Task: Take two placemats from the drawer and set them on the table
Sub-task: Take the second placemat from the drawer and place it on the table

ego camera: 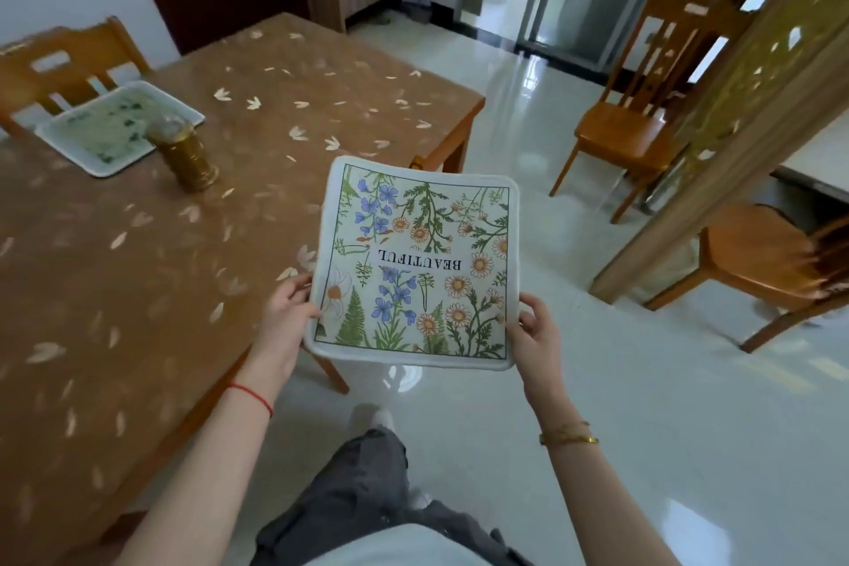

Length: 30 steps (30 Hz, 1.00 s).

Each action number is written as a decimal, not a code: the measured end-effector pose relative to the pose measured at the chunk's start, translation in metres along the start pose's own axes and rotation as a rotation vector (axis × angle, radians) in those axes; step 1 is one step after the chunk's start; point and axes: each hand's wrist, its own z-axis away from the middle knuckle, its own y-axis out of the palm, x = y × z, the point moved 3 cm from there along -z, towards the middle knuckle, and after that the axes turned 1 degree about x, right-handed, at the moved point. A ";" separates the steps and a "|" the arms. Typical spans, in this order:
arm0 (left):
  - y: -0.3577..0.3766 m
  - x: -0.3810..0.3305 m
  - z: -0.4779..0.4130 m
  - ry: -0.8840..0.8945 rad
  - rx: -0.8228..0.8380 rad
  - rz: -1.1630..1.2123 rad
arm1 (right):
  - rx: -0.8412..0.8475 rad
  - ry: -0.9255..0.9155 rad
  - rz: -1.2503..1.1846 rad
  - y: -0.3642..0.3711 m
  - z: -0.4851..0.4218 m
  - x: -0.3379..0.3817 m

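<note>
The tabletop (193,244), a long brown surface under a glossy cover printed with pale petals, fills the left of the view and is the landmark here; the person stands off its near right corner, over the pale floor. Toward its far left edge lie a white tray (120,127) and, just beside it, a gold canister (187,154), which leaves the near stretch bare, probably the reason for approaching from this side. The placemat (420,264) is held level in the air just right of the tabletop's edge, not yet over it, flat so that it can be laid down without folding. It is squarish with rounded corners and a white border, printed with blue and orange flowers, ferns and the word BEAUTIFUL upside down to the wearer. Whether a second mat lies beneath it I cannot tell. The left hand (287,313) pinches its near left edge, the right hand (535,329) its near right edge, both closed on the cloth.
</note>
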 end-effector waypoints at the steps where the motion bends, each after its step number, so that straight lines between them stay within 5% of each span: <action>1: -0.003 -0.002 -0.006 0.000 -0.017 0.001 | 0.020 0.003 0.015 0.007 -0.012 0.003; 30: -0.104 -0.069 -0.219 -0.039 -0.585 0.310 | 0.594 -0.057 0.391 0.314 -0.308 0.071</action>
